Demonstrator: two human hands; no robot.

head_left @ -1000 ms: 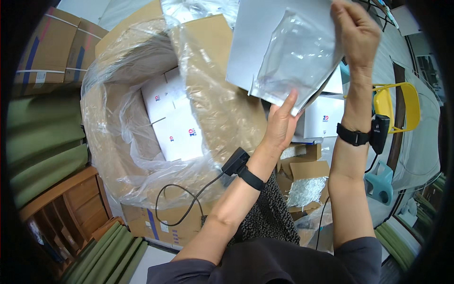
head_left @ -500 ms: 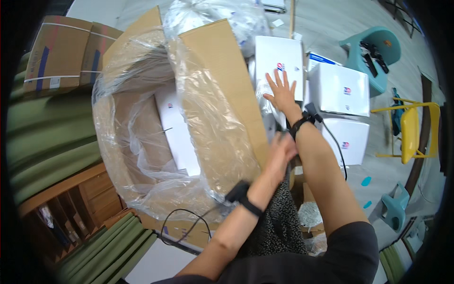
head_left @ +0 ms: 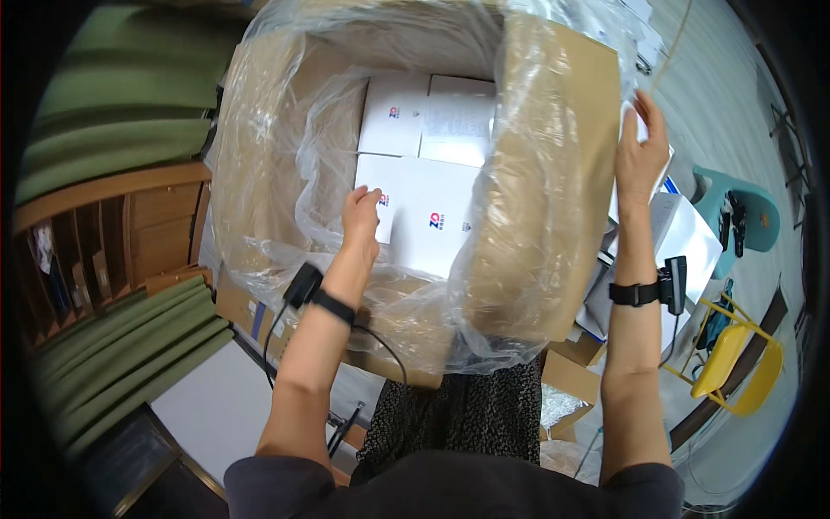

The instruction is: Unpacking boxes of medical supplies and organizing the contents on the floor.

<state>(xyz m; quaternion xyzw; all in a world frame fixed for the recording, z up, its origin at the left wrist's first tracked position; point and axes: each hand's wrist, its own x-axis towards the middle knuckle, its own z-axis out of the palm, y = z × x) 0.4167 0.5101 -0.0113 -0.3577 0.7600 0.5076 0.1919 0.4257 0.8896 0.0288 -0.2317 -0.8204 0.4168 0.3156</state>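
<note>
Inside a large cardboard carton (head_left: 553, 251) lined with clear plastic, several white boxes lie close together. My left hand (head_left: 361, 216) reaches in over the liner. Its fingers are curled at the left edge of the nearest white box (head_left: 432, 216); what they hold, if anything, is hidden. Beyond the carton's right flap, my right hand (head_left: 641, 160) is raised with thumb and fingers apart. Part of a white box (head_left: 641, 126) shows between them, and I cannot tell whether the hand touches it. Each wrist wears a black strap with a small cabled device.
Right of the carton stand more white boxes (head_left: 696, 238), a teal stool (head_left: 756, 227) with dark items on it, and a yellow folding chair (head_left: 726, 359). A wooden shelf (head_left: 156, 221) and green curtains (head_left: 130, 130) line the left. A small open carton (head_left: 566, 376) sits near me.
The view has swung toward the carton. My left hand has gone from beside my right forearm into the carton. My right hand no longer lies spread flat on the white box.
</note>
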